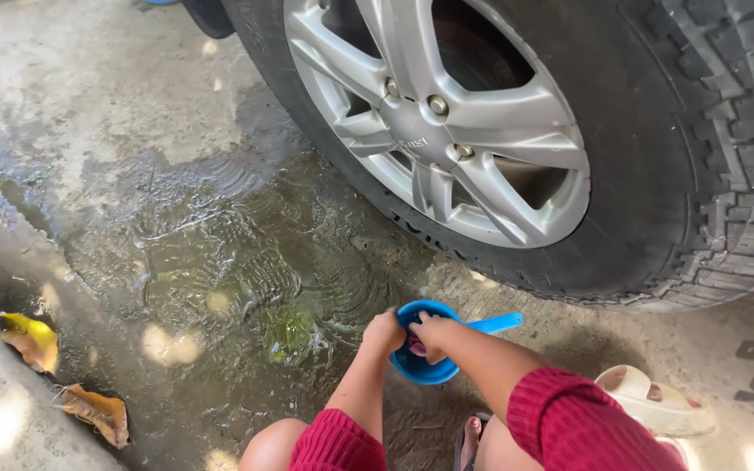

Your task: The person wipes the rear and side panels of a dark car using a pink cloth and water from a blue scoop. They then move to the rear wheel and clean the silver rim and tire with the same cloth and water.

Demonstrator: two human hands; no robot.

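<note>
Blue plastic scoop [434, 371]: round bowl with a straight handle pointing right, held low over the wet concrete floor [176, 218], just below the tyre [656, 174]. Something pinkish lies inside the bowl; what it is cannot be told.

Left hand [384, 331]: closed on the scoop's left rim, knuckles up, gripping it from outside.

Right hand [431, 336]: reaching over the rim, fingers curled down into the bowl; whether they grasp the pinkish thing cannot be told.

Sleeves [569, 423]: dark red, ribbed knit, pushed up on both forearms. A bare knee shows at the bottom edge, left of the arms.

Wheel [438, 122]: silver alloy, spoked, with lug nuts around the hub; black tyre around it, with chunky tread at the right.

Puddle [246, 270]: shallow, rippled water spread across the floor left of the scoop, running up to the tyre's foot.

Sandal [656, 401]: cream, lying on dry concrete to the right of the arms; a second foot in a dark sandal shows at the bottom edge.

Leaves [32, 340]: two, yellow-brown, lying at the left along a raised concrete edge, well apart from the scoop.
</note>
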